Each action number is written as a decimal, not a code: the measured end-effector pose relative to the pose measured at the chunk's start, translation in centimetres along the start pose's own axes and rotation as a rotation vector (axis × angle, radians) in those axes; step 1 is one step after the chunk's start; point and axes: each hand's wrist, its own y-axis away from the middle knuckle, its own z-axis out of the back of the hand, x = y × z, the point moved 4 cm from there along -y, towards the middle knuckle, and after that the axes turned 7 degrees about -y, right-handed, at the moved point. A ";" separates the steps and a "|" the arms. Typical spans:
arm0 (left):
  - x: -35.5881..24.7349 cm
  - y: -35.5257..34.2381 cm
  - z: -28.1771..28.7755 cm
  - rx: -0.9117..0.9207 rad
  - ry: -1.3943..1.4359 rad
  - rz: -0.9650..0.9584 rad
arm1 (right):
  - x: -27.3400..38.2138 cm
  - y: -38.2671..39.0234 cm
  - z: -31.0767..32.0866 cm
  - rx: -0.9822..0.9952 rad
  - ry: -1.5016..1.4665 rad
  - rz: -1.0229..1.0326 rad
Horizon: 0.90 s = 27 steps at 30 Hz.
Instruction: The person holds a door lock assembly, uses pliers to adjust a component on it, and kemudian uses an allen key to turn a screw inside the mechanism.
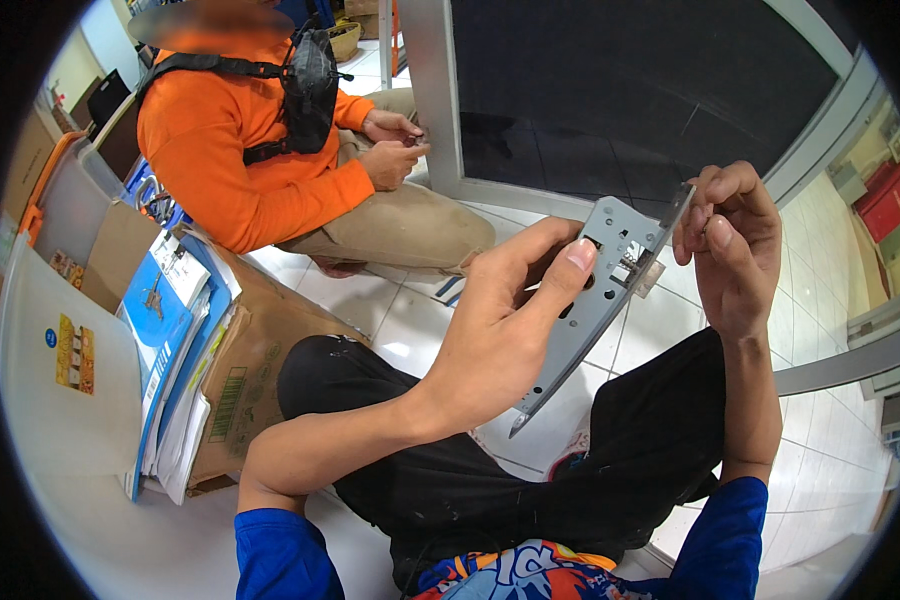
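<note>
My left hand (505, 310) grips a long grey metal lock case (595, 300) in the middle of the view, thumb pressed on its face near a dark hole. The case is tilted, its upper end toward the right, with a narrow plate along its right side and a metal latch part (638, 266) sticking out. My right hand (730, 240) is beside the upper end, fingers curled with thumb and fingertips close together around something small that I cannot make out. My black-clad knees lie below the case.
A person in orange (220, 150) sits at the upper left, both hands together. A framed dark glass door (630, 90) stands ahead. At left are a cardboard box (250, 390), blue folders (155, 300) and plastic bins (55, 370). A metal bar (840, 370) crosses the right side above the tiles.
</note>
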 end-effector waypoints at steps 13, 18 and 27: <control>-0.1 -0.2 0.1 -0.021 0.177 0.068 | 0.0 0.7 -1.3 0.123 0.098 -0.014; -0.5 -0.2 0.2 -0.064 0.129 0.035 | 0.5 1.2 -1.9 0.136 0.163 0.033; 0.3 0.0 0.9 -0.179 0.246 0.129 | 1.4 1.4 -2.8 0.273 0.435 0.257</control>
